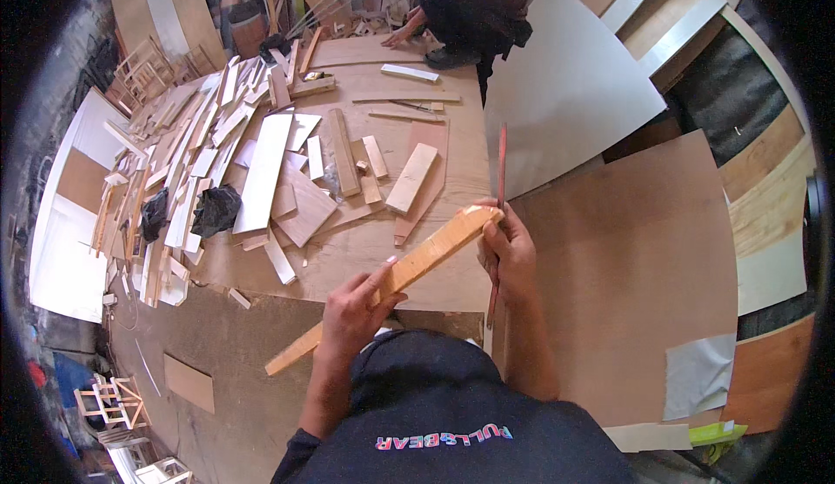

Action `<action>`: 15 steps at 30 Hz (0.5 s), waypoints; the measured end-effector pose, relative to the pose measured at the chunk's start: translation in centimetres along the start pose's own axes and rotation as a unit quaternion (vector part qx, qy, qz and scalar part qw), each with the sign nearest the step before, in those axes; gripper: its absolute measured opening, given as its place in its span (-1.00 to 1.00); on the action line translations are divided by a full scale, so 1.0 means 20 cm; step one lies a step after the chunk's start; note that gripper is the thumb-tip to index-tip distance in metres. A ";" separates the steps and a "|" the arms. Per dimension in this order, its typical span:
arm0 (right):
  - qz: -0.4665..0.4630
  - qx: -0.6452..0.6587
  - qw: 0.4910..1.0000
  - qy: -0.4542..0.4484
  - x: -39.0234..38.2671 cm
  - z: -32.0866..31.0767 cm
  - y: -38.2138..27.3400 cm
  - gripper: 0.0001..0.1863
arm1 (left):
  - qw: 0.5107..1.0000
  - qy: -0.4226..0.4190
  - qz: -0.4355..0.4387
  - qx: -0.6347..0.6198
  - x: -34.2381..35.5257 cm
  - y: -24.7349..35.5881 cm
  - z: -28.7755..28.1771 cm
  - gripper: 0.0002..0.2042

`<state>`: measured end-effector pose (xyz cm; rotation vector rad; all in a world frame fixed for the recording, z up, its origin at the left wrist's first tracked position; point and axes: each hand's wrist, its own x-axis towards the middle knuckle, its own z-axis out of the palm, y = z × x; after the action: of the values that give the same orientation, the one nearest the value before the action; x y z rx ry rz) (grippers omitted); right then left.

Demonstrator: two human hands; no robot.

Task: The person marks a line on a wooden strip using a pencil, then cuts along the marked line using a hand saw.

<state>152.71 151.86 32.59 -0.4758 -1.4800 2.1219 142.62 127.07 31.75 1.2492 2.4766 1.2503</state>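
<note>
A long narrow wooden batten (435,250) slants across in front of my body, its far end up at the right. Closed around its lower middle part is my left hand (355,307), the thumb side toward the far end. My right hand (511,247) grips the batten's upper end. Through the same right hand runs a long, thin, dark-red strip (502,158), nearly upright in view and crossing behind the batten's end. I cannot make out what kind of tool or piece the strip is.
A low plywood worktop (365,286) bears many offcuts, including a white board (263,171) and a short light block (412,178). Scrap lies heaped at left with black plastic bags (216,210). A co-worker (474,10) crouches at the far end. Large sheets (617,275) lean at right.
</note>
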 end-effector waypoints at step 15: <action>-0.102 -0.250 0.951 0.148 0.11 0.33 -0.02 -0.57 | 0.988 0.105 0.101 0.051 0.44 -0.24 -0.25 -0.42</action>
<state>147.30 148.25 35.17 -0.7484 -1.7912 1.4322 131.66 128.51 33.89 1.4993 2.6442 1.3818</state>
